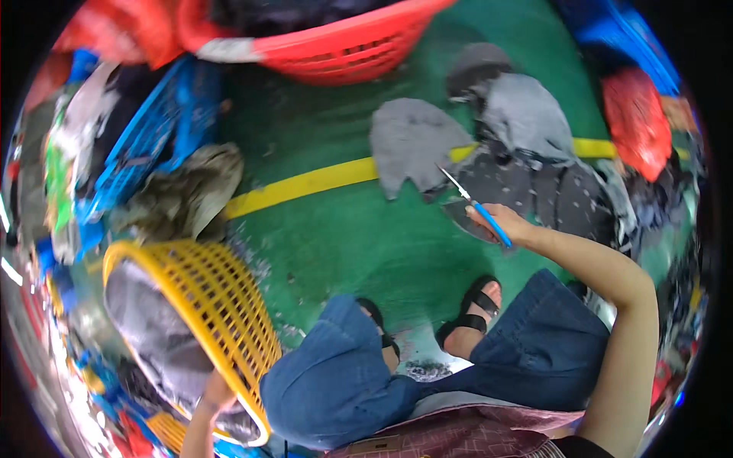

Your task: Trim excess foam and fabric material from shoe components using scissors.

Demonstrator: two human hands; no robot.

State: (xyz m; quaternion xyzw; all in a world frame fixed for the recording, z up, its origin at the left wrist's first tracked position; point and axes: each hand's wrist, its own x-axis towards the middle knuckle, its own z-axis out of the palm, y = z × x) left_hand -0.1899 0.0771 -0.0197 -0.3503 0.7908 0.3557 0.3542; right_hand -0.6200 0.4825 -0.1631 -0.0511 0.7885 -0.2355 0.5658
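Note:
My right hand is closed around a slim tool with a blue handle and a pointed metal blade; whether it is a knife or a pair of scissors is unclear. The blade points up and left over the floor. Just beyond it lie a grey cut fabric piece, a dark speckled fabric pile and a lighter grey cloth. At the lower left, my left hand reaches into a tilted yellow plastic basket holding grey cloth. Its fingers are hidden by the cloth and the rim.
A red basket with dark cloth stands ahead. Blue crates and crumpled olive cloth are on the left. A red plastic bag sits at the right. Yellow tape crosses the green floor, with scraps scattered about.

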